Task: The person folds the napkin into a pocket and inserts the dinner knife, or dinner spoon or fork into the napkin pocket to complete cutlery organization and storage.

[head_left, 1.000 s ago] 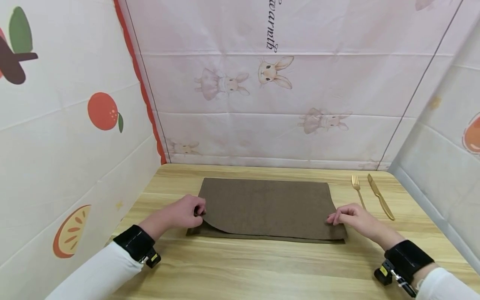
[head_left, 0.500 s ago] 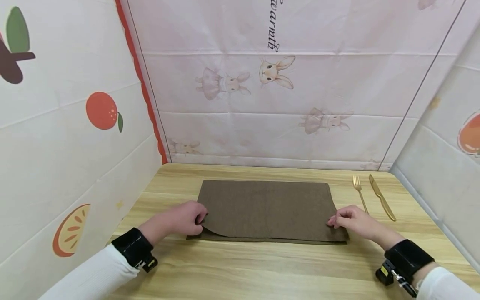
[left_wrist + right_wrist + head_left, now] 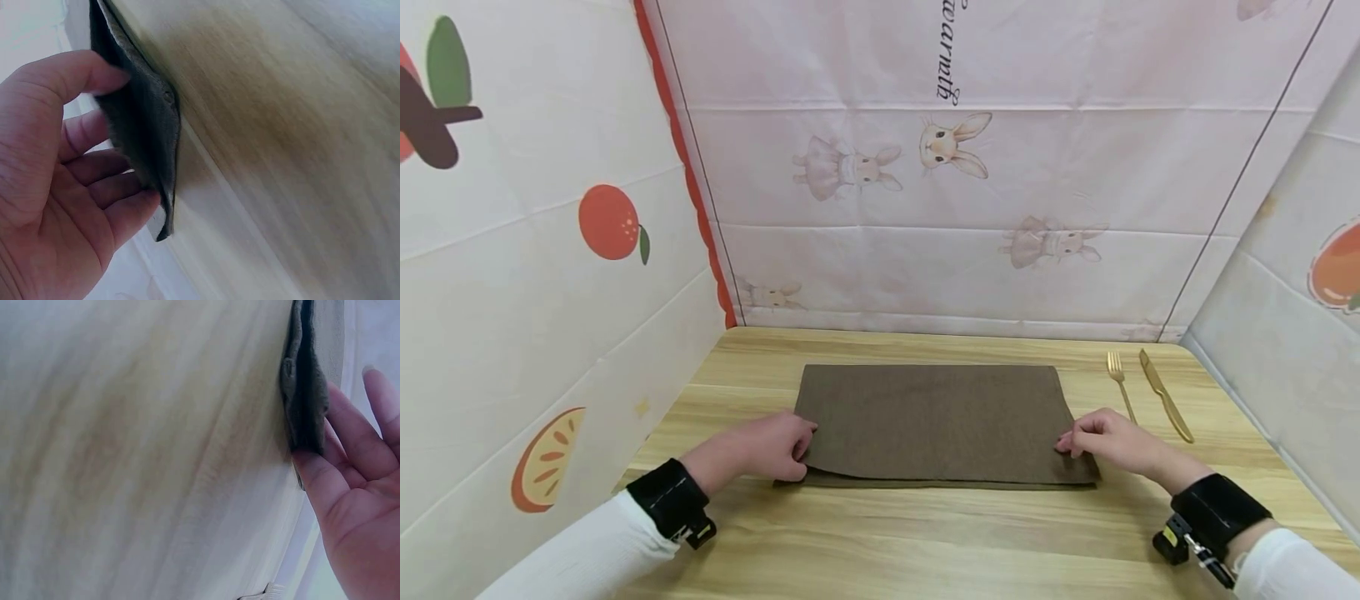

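A dark brown cloth (image 3: 932,425), folded in two, lies on the wood-grain table (image 3: 925,542). At its near left corner the left hand (image 3: 767,446) grips the upper layer, slightly raised over the lower one. In the left wrist view, the thumb reaches into the gap between the layers of the cloth (image 3: 147,119), and the other fingers (image 3: 134,212) lie along its outer side. Over at the right edge, the right hand (image 3: 1108,442) rests its fingertips on the cloth. The right wrist view shows those fingers (image 3: 322,481) loosely extended against the cloth's edge (image 3: 306,394), the thumb apart from it.
A gold fork (image 3: 1118,379) and a gold knife (image 3: 1165,396) lie side by side at the table's far right. Printed fabric walls stand at the back (image 3: 880,275) and on the left (image 3: 550,333) and right (image 3: 1285,333).
The left hand has come down toward the near edge, lowering the upper layer's corner, so the gap between layers has narrowed. The right hand has stayed almost where it was.
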Action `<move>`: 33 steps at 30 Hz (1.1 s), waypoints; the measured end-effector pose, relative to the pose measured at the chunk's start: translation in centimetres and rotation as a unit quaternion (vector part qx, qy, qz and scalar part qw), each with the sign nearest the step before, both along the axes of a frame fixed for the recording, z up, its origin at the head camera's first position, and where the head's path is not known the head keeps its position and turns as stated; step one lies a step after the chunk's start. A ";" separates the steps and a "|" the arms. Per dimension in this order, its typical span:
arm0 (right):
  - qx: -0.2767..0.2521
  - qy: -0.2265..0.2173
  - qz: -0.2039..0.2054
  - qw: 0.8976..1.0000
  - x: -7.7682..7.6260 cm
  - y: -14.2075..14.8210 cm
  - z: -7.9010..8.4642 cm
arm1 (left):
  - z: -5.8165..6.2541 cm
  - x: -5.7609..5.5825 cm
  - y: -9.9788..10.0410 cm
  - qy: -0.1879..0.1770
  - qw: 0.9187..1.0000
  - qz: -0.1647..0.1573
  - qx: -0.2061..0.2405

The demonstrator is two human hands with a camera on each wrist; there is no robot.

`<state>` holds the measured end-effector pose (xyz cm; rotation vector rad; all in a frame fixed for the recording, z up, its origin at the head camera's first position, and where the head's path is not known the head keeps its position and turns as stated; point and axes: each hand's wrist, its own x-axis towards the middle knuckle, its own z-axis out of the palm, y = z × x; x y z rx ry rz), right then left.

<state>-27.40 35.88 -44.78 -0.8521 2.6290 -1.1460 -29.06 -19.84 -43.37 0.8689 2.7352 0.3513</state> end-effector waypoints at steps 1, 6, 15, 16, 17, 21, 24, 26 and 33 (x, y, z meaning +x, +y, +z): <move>0.001 -0.003 -0.001 1.000 0.0 -0.1 0.1 | 0.1 0.1 0.0 0.001 1.000 -0.003 -0.002; 0.009 -0.020 -0.009 1.000 0.1 -0.2 0.4 | 0.3 0.4 0.1 0.004 1.000 -0.012 -0.012; 0.032 -0.041 -0.019 0.998 0.2 -0.3 1.0 | 0.6 0.8 0.0 -0.016 1.000 -0.006 0.000; 0.033 -0.042 -0.019 0.998 0.2 -0.3 1.1 | 0.6 0.8 0.0 -0.018 1.000 -0.003 -0.002; 0.035 -0.040 -0.016 0.998 0.2 -0.4 1.2 | 0.5 0.8 0.0 -0.019 1.000 -0.001 -0.004; 0.042 -0.031 -0.011 0.999 0.3 -0.6 1.3 | 0.4 0.9 0.2 -0.015 1.000 -0.005 -0.008; 0.048 -0.032 -0.013 0.998 0.3 -0.6 1.4 | 0.4 0.9 0.3 -0.013 1.000 -0.013 -0.006; 0.050 -0.036 -0.013 0.998 0.3 -0.6 1.4 | 0.3 0.9 0.4 -0.012 1.000 -0.016 -0.006; 0.037 -0.047 -0.006 0.998 0.2 -0.5 1.7 | 0.9 0.9 0.1 -0.011 1.000 -0.002 0.006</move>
